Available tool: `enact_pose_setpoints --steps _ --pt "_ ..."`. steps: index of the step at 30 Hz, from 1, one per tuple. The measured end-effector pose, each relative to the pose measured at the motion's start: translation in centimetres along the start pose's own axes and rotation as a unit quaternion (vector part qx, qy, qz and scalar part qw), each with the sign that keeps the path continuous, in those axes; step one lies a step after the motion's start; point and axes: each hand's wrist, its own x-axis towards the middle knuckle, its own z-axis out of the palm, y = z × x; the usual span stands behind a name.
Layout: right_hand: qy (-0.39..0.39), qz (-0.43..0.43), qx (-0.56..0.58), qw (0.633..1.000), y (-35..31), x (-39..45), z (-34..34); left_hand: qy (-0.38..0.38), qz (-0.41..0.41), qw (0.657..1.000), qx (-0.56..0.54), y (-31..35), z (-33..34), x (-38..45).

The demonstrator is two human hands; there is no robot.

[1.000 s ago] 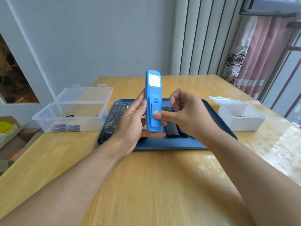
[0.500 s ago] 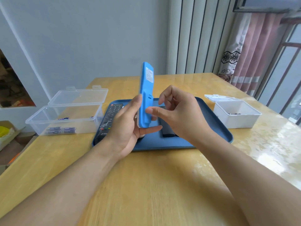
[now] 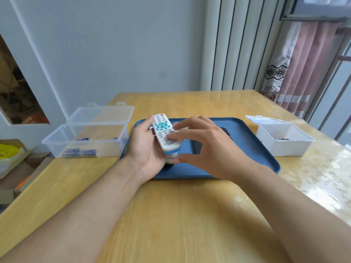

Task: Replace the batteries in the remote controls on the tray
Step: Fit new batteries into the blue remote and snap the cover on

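Table [image 3: 171,215]: pale varnished wood, glossy toward your right; it lies under both forearms and bears everything listed; work low over it so a dropped cell cannot roll far.

Tray [image 3: 247,149]: dark blue plastic, flat, raised rounded rim; directly beneath and beyond your grip; a dark remote [image 3: 197,147] lies on it just right of the held one, mostly hidden by your right hand.

Clear box [image 3: 85,137]: transparent thin-walled plastic, hinged lid thrown back; well to the left of the grip; batteries [image 3: 81,152], small dark-blue cylinders, lie on its floor.

White box [image 3: 284,143]: opaque plastic, lid open; well to the right of the grip; a few small dark items inside, too small to identify.

Remote [image 3: 164,134]: slim white bar, blue back edge showing at the near end, green and grey rubber keys facing up; held above the tray's left part, far end tilted away from you.

Left hand [image 3: 146,149]: wrapped round the remote from its left side and beneath, thumb on the left edge; a firm hold; likely you must turn the keys downward to reach the battery cover.

Right hand [image 3: 205,147]: fingers spread and gently bent, tips on the keypad, thumb by the near end; blurred, so whether it pinches or merely touches cannot be told; steady the near end with it while you rotate.
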Motion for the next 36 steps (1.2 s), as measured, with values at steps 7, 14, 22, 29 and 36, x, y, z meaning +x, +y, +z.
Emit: enact_pose_setpoints --steps 7,14,22,29,36 --pt "0.21 0.035 -0.036 0.976 1.0 0.4 -1.1 0.091 0.147 0.981 0.091 -1.3 0.2 0.8" --pt "0.112 0.098 -0.065 0.987 1.6 0.0 -0.2 0.092 0.253 0.607 0.748 -2.4 -3.2 2.0" --pt "-0.079 0.137 -0.139 0.978 0.7 -0.2 -0.7 0.097 0.151 0.559 0.81 -2.6 -3.4 2.1" --pt "-0.16 0.128 -0.135 0.969 1.1 -0.2 -0.4 0.108 0.157 0.575 0.796 -2.4 -3.0 1.7" --pt "-0.172 0.144 -0.106 0.969 1.2 -0.3 -0.4 0.111 0.166 0.57 0.797 -2.5 -2.7 1.5"
